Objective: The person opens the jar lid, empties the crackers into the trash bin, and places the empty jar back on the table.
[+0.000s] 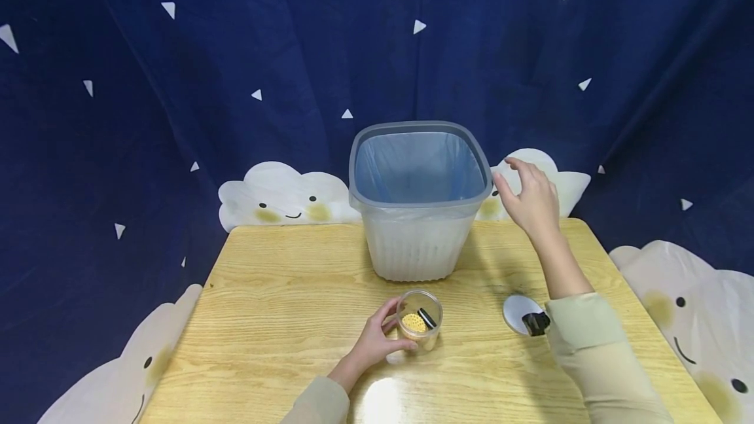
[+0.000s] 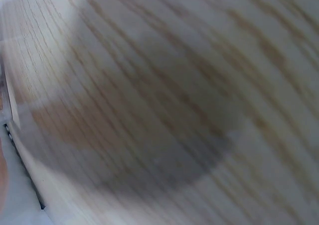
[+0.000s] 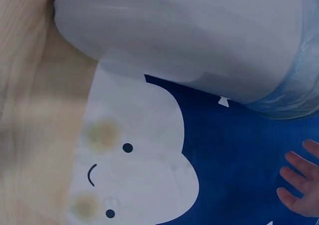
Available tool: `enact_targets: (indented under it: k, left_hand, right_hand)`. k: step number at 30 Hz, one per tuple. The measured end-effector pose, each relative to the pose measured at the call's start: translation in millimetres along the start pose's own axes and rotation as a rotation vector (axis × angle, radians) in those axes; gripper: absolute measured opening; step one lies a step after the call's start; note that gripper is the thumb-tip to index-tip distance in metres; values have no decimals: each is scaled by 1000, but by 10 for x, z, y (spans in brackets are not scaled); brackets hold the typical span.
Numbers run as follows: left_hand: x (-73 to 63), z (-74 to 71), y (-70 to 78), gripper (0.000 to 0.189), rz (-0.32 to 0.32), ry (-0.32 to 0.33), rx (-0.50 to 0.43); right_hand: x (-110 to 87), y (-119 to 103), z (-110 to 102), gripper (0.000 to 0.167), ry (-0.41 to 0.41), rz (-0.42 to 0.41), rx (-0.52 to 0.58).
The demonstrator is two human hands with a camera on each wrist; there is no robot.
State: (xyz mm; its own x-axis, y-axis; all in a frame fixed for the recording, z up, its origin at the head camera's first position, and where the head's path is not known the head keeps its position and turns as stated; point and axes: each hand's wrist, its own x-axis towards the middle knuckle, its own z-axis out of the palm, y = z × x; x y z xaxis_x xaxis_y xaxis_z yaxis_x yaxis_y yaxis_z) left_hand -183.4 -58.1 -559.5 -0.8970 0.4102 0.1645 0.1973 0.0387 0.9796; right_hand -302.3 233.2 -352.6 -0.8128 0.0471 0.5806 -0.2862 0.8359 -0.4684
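Observation:
My left hand (image 1: 376, 337) holds a clear plastic jar (image 1: 431, 340) on the table, thumb and fingers on either side of it. Inside the jar are a yellow round biscuit (image 1: 414, 322) and a black-and-white sandwich cookie (image 1: 427, 318). My right hand (image 1: 535, 203) is raised beside the right rim of a trash bin (image 1: 413, 241), its fingers loosely bent and nothing in them. In the right wrist view, the spread fingers (image 3: 295, 177) show apart from the bin wall (image 3: 179, 35). The left wrist view shows mostly blurred wood grain.
A blue liner bag (image 1: 418, 162) lines the bin, which stands at the back of the wooden table (image 1: 283, 280). A round silvery lid (image 1: 517, 309) lies at the right, partly covered by a black device at my sleeve. Behind hangs a navy curtain (image 1: 294, 51) with clouds.

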Motion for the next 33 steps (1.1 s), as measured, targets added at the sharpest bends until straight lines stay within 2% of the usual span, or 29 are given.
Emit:
enact_targets:
  k: [9,18,25,33]
  left_hand:
    - [6,0,0,82,-6,-4,3]
    - [7,3,-17,84,-12,0,0]
    - [-5,-1,-15,83,-26,-1,-3]
    - [2,-2,-11,84,-14,-7,-2]
  right_hand:
    - [211,-62,-42,54,-61,14,-93]
    - [373,-124,-45,60,-186,45,-224]
    - [470,-175,-11,63,-275,70,-284]
    - [556,-235,20,70,-403,115,-342]
